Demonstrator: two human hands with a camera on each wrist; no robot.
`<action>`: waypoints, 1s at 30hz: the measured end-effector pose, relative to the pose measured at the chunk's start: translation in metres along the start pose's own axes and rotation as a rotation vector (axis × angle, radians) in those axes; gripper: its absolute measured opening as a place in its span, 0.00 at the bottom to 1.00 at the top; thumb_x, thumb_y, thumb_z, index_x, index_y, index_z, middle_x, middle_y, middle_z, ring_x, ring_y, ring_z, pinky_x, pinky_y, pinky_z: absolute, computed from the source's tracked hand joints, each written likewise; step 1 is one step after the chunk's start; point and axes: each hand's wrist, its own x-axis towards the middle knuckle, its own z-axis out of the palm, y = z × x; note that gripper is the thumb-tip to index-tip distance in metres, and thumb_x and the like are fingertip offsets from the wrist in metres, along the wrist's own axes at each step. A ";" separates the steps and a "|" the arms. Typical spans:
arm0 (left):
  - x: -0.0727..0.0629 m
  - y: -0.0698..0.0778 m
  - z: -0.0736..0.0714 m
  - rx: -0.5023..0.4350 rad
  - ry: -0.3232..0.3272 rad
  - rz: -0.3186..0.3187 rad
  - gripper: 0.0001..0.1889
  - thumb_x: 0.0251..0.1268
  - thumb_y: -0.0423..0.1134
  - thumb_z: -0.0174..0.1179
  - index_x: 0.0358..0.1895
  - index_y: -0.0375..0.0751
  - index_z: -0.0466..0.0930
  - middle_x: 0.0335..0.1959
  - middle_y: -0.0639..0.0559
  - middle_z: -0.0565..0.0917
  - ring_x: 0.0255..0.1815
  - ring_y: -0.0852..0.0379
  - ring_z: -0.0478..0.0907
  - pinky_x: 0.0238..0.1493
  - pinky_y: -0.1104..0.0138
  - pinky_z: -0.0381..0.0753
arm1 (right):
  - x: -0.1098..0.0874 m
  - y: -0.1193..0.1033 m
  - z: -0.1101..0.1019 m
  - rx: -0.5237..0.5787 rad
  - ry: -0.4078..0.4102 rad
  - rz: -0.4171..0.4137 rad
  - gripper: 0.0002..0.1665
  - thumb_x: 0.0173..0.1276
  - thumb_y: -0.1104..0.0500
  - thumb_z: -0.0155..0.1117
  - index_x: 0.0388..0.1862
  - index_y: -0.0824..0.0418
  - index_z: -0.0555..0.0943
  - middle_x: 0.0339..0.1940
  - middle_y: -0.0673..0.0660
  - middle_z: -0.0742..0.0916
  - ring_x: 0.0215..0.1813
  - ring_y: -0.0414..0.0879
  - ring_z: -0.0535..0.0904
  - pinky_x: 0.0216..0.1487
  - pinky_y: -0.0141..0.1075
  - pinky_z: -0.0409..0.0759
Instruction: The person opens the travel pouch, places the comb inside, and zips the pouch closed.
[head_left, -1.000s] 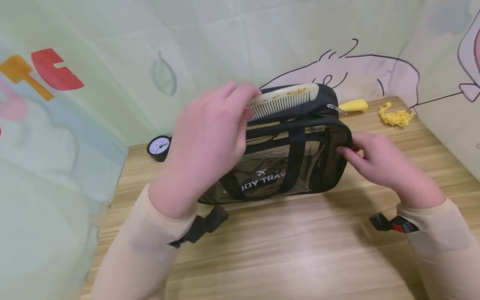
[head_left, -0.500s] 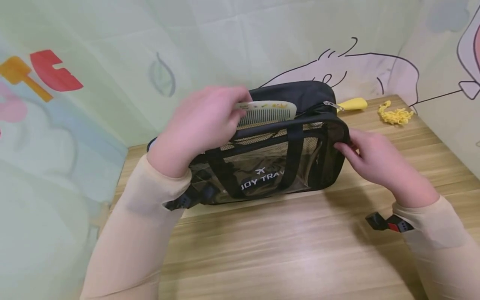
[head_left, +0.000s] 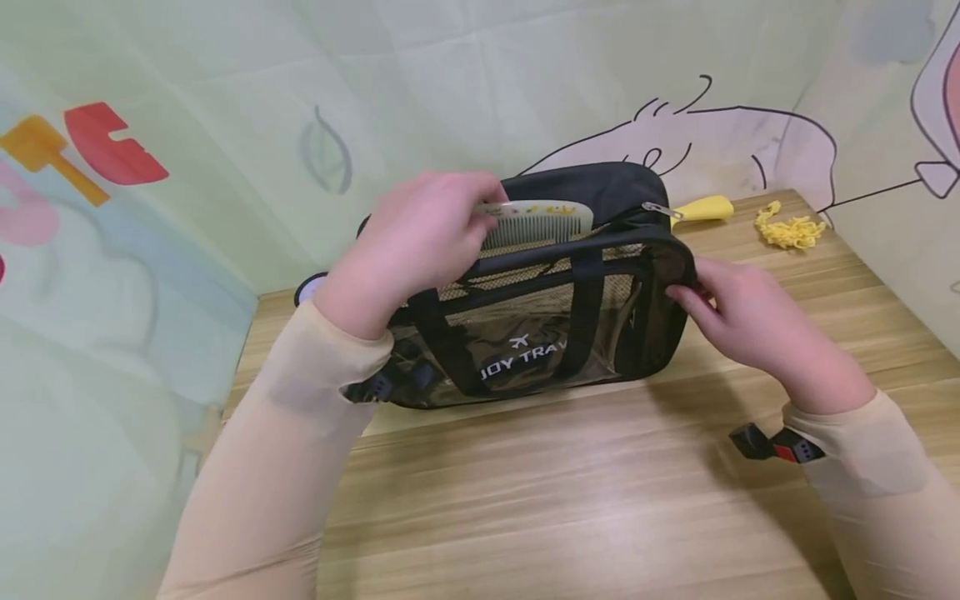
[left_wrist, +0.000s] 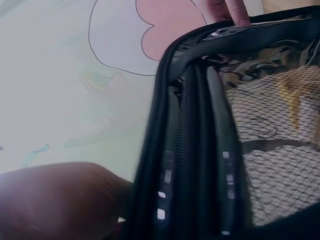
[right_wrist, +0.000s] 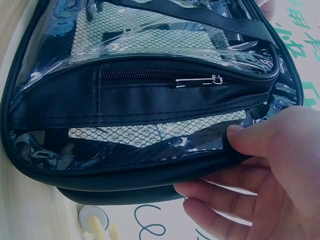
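Note:
In the head view, a black travel bag [head_left: 540, 308] with clear panels, mesh and white lettering stands upright on the table, its top unzipped. My left hand [head_left: 423, 237] pinches one end of a pale, patterned comb [head_left: 536, 218]. The comb lies level inside the bag's opening, teeth down, its lower part behind the front rim. At the bag's right end, my right hand [head_left: 757, 325] grips the edge between thumb and fingers. The right wrist view shows that thumb pressed on the clear end panel, below a zipper pull [right_wrist: 197, 81]. Left fingertips are partly hidden.
A small black-rimmed clock [head_left: 307, 287] sits left of the bag, mostly covered by my left wrist. Behind the right end lies a yellow handle [head_left: 705, 209], with a yellow stringy bundle [head_left: 791, 231] farther right. A printed cloth wall [head_left: 420, 100] borders the wooden table [head_left: 570, 500].
My left hand has moved left and the comb has come down from above the bag into its opening. The right hand keeps its grip, with the bag's edge shifted slightly left.

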 end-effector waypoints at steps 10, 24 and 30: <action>0.006 -0.007 0.009 -0.105 -0.117 -0.004 0.09 0.78 0.41 0.55 0.49 0.50 0.86 0.38 0.53 0.84 0.41 0.52 0.77 0.50 0.58 0.75 | 0.000 0.001 0.002 0.011 -0.007 0.001 0.05 0.73 0.61 0.67 0.36 0.57 0.81 0.22 0.50 0.79 0.23 0.42 0.70 0.27 0.39 0.68; 0.013 -0.008 0.006 -0.079 -0.204 -0.001 0.14 0.75 0.39 0.54 0.53 0.50 0.88 0.43 0.56 0.88 0.46 0.53 0.79 0.56 0.58 0.76 | 0.000 0.000 0.002 0.024 -0.007 0.001 0.06 0.74 0.61 0.67 0.34 0.56 0.80 0.24 0.50 0.81 0.24 0.43 0.70 0.28 0.39 0.68; 0.018 -0.003 0.003 -0.028 -0.216 0.050 0.14 0.76 0.40 0.51 0.54 0.49 0.86 0.48 0.57 0.87 0.52 0.54 0.81 0.62 0.57 0.75 | 0.002 0.000 0.000 0.026 -0.005 -0.002 0.06 0.74 0.62 0.66 0.35 0.57 0.80 0.23 0.51 0.80 0.25 0.44 0.72 0.28 0.40 0.69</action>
